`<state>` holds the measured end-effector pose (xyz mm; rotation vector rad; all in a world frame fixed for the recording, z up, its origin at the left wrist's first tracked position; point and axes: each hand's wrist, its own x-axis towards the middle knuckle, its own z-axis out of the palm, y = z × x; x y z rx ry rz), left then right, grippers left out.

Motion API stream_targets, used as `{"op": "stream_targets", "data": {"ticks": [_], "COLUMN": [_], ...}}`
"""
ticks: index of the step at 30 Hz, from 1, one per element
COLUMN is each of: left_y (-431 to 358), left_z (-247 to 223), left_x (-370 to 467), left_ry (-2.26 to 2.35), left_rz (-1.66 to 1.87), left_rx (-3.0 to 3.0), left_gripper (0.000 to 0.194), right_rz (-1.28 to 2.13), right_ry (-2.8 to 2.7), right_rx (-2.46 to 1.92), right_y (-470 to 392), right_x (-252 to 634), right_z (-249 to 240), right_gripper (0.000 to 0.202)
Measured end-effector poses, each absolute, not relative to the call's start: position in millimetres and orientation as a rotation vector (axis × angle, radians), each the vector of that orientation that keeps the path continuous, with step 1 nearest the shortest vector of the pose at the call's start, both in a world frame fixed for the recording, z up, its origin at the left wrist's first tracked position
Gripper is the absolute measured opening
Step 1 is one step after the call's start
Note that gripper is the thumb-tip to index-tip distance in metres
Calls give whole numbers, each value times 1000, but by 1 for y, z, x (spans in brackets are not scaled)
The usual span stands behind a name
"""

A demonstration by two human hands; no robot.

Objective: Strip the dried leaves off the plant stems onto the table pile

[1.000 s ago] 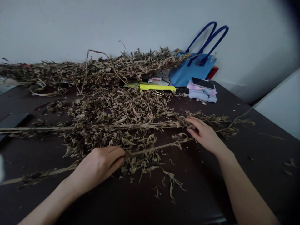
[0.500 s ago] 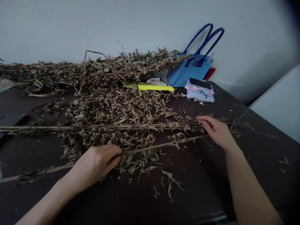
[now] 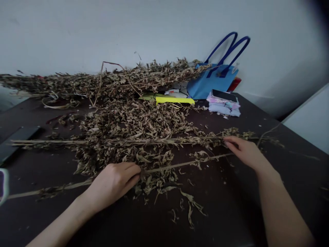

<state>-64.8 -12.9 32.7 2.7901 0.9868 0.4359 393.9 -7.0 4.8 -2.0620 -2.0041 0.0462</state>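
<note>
Slanting lengthwise left to right, right end farther: dried stem (image 3: 177,166). Left hand (image 3: 113,183) fingers pinch it; right hand (image 3: 248,154) fingers bent, grip unclear.

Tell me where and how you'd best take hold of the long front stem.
Probably by the bare stretch of the front stem, just left of the curled leaves. I'd come from above and the near side, pinching across it: it is long and thin, little covers it there, and the leaf pile lies beyond its far side.
</note>
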Motion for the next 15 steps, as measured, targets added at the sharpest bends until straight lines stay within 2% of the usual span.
{"op": "stream_targets", "data": {"ticks": [7,15], "left_y": [-14,-11], "left_z": [37,33], "left_x": [-66,-68], "left_ry": [937,1014], "left_rz": [461,413], "left_rx": [2763,2850], "left_gripper": [19,19], "right_rz": [-27,-9], "right_ry": [-2000,-2029], "right_rx": [-2086,-1997], "right_y": [-3,-3], "right_x": [391,386], "right_z": [0,0], "right_gripper": [36,33]}}
